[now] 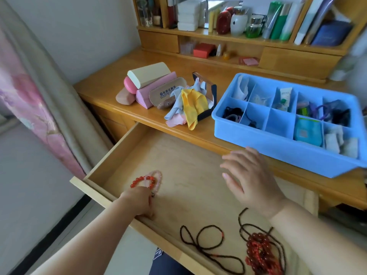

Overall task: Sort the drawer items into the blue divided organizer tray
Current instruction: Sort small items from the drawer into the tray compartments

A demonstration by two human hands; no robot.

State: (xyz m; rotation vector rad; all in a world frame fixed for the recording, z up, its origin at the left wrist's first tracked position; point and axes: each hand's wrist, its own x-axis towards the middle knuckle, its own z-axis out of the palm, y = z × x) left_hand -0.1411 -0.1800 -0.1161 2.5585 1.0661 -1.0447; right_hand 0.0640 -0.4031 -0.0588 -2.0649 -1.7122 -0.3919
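The open wooden drawer [111, 157] holds bead strings. My left hand [137, 201] reaches into its front left corner, fingers closed on a red bead bracelet [142, 180] and a pink bead bracelet [157, 178]. My right hand [250, 177] hovers over the drawer's middle, palm down, fingers spread, holding nothing. A long dark bead necklace [200, 241] and a bunch of red beads [260, 253] lie near the drawer's front. The blue divided organizer tray [278, 147] sits on the desk at right, most compartments holding small items.
Glasses cases [149, 84] and a heap of coloured cloths [190, 106] with a black-framed mirror [208, 90] lie on the desk left of the tray. Shelves with bottles and boxes [238, 22] stand behind. A curtain [29, 92] hangs at left.
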